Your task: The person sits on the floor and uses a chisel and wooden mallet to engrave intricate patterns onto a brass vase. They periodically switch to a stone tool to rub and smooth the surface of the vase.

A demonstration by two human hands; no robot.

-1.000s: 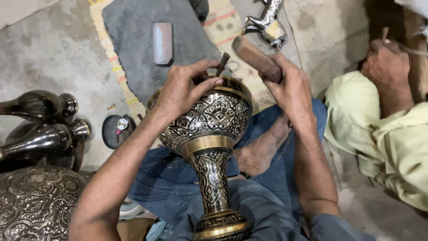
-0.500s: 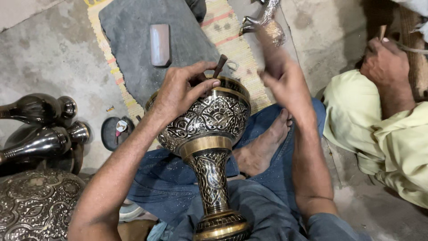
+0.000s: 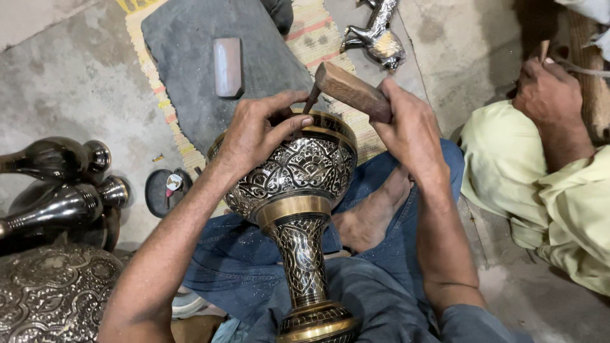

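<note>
Vase (image 3: 298,190), big and shiny, gold and black with leaf and flower patterns, lying tilted across a lap in blue jeans (image 3: 381,209), foot end low near the bottom edge, wide bowl end up toward the middle. Left hand (image 3: 257,136) resting on top of the bowl's rim, fingers curled and pressed together, thumb and first fingers pinching a thin dark chisel (image 3: 311,100) that points down at the rim. Right hand (image 3: 410,130) just beside it, fingers wrapped tight around a chunky brown wooden mallet (image 3: 351,91), the mallet's end touching the top of the chisel or very close to it; hard to tell which. Bare foot (image 3: 372,216) tucked under the bowl, between the two arms. Behind the hands, a flat grey stone slab (image 3: 190,70) on a striped mat (image 3: 314,32), with a small pinkish block (image 3: 227,67) lying on the slab. Farther back, a silver animal figure (image 3: 375,35) on the floor. On the left side, dark shiny metal bottles (image 3: 57,184) lying on their sides, and below them a round patterned metal piece (image 3: 51,295). Near the bottles, a small black round thing (image 3: 166,189). On the right side, another person in pale yellow-green cloth (image 3: 546,197), with that person's hand (image 3: 549,95) up by a wooden thing, well apart from the vase.
</note>
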